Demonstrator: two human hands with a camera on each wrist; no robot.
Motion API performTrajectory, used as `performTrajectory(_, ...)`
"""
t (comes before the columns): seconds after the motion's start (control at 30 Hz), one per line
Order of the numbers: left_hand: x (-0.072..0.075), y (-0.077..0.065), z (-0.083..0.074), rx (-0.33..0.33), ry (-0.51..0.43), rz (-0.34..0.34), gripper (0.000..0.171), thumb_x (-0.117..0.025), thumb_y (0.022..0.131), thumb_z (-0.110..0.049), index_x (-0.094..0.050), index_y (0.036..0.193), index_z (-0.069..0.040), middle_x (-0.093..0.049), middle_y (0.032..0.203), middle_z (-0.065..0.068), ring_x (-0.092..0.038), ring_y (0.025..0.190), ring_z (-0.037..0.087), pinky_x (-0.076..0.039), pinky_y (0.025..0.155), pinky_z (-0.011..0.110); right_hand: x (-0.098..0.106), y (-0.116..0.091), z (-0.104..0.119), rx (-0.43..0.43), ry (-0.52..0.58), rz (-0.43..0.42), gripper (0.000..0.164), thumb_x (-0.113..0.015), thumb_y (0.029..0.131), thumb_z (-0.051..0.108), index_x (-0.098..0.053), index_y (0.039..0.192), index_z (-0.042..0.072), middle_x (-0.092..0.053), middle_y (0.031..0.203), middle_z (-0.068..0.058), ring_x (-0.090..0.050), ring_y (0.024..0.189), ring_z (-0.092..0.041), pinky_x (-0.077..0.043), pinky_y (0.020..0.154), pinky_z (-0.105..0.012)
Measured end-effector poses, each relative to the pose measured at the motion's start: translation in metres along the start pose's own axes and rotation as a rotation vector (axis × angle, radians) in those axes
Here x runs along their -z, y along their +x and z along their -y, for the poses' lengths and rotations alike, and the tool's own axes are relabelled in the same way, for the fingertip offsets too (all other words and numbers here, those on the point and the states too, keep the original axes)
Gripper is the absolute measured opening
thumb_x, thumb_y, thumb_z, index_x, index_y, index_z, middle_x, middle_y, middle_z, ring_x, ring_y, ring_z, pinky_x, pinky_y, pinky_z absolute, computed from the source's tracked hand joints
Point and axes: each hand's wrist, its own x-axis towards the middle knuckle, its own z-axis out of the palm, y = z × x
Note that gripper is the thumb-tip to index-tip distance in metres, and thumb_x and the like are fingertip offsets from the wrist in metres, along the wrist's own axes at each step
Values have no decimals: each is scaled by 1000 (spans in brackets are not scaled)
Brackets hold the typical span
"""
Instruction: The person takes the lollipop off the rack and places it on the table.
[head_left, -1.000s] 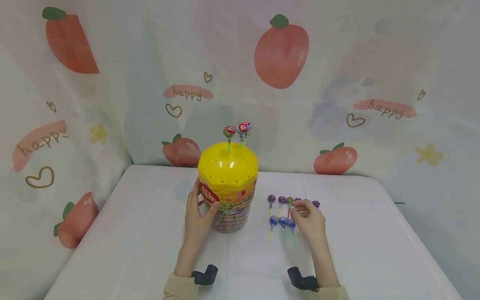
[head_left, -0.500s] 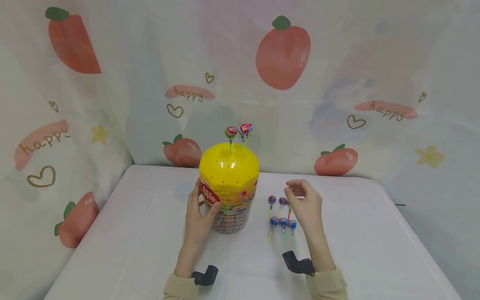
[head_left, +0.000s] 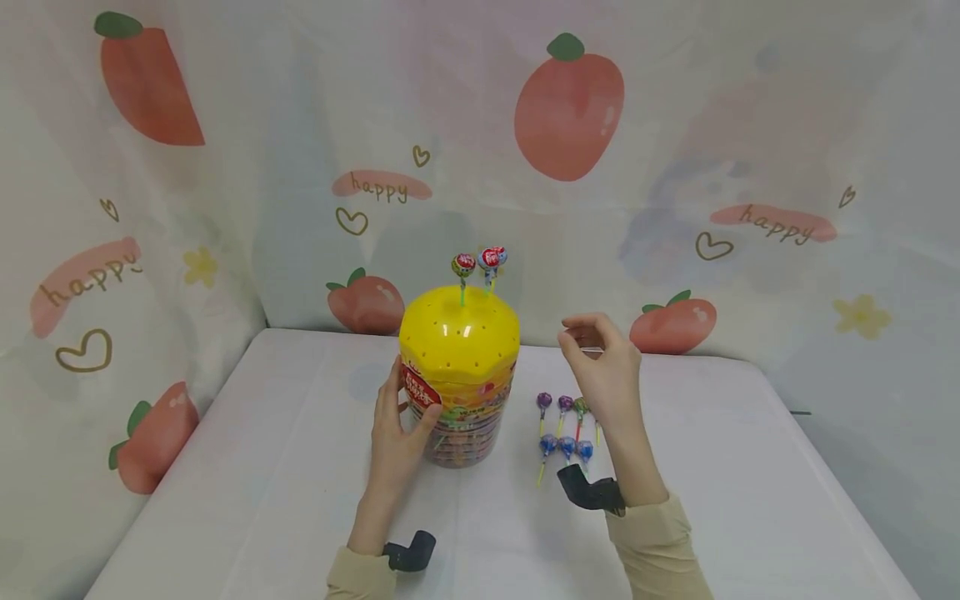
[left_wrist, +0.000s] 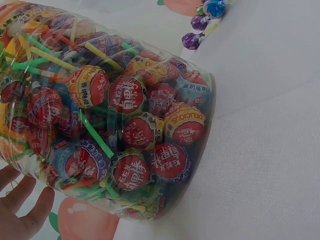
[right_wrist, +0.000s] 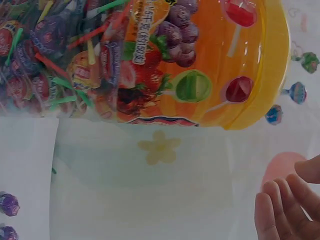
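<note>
A clear plastic jar (head_left: 467, 437) full of wrapped lollipops stands on the table under a yellow lid (head_left: 438, 333) with small holes. A green-wrapped lollipop (head_left: 463, 265) and blue-wrapped ones (head_left: 489, 259) stick up from the top. My left hand (head_left: 397, 442) grips the jar's left side, thumb across its front; in the left wrist view its fingers (left_wrist: 37, 210) lie against the plastic. My right hand (head_left: 611, 379) is raised to the right of the lid, apart from it. Its fingers (right_wrist: 280, 210) are loosely bent in the right wrist view, with nothing seen between them and the thumb.
Right of the jar, lollipops lie in two rows: purple ones (head_left: 544, 401) and a green one at the back, blue ones (head_left: 548, 444) in front. My right forearm hides part of them. A patterned cloth backdrop (head_left: 480, 100) rises behind the white table (head_left: 300, 500).
My right hand has lifted from the back row of lollipops and moved up and away towards the lid's height. My left hand has stayed on the jar.
</note>
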Motion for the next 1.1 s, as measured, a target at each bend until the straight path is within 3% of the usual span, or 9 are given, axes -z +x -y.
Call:
performTrajectory(0.33, 0, 0, 0, -8, -2, -4, 85, -69, 87, -32, -16, 153, -36, -40, 148, 6, -39, 132, 26, -43, 103, 53, -7, 22, 29, 58, 90, 40, 20, -67, 89, 11, -68, 107, 4, -68, 98, -13, -60, 83, -11, -49, 72, -9)
performTrajectory(0.7, -1, -1, 0, -25, 12, -9, 83, -68, 88, -35, -17, 154, -32, -41, 147, 7, -40, 130, 25, -45, 101, 53, -27, 39, 44, 109, 125, 114, 21, -67, 89, 12, -66, 109, 4, -68, 99, -15, -64, 90, -24, -49, 75, -11)
performTrajectory(0.93, 0, 0, -1, -14, 9, -5, 85, -69, 87, -33, -16, 153, -35, -40, 148, 7, -40, 132, 26, -44, 103, 53, -37, 47, 47, 90, 202, 187, 31, -67, 88, 9, -60, 118, 4, -66, 105, -16, -62, 97, -24, -53, 87, -32)
performTrajectory(1.1, 0, 0, -1, -7, 12, -3, 84, -68, 88, -32, -16, 153, -36, -40, 148, 6, -40, 132, 26, -44, 103, 53, -44, 51, 50, 106, 223, 212, 31, -67, 88, 8, -59, 118, 3, -66, 107, -16, -62, 99, -25, -54, 90, -39)
